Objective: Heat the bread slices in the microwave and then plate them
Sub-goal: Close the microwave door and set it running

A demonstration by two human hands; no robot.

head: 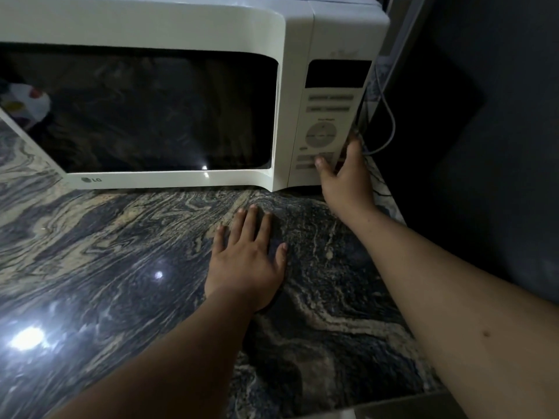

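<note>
I have just one view, from the camera worn on the head, tilted forward and down over the marbled countertop (121,267). It sits close: the white microwave (169,28) fills the upper frame, its left side cut off. Both forearms enter from the bottom edge. Wide-angle bending curves the microwave's edges. No second view overlaps this one.

The scene is dim, with a cool cast. Bright white glare spots sit on the polished tabletop (90,237) to the left of the left hand (246,267), the largest well behind its wrist. A small glint shows on the dark microwave (151,25) door beyond that hand. Right of the right hand (344,179) everything falls into deep shadow. The control panel's lettering is blurred, and wide-angle distortion bends the edges.
</note>
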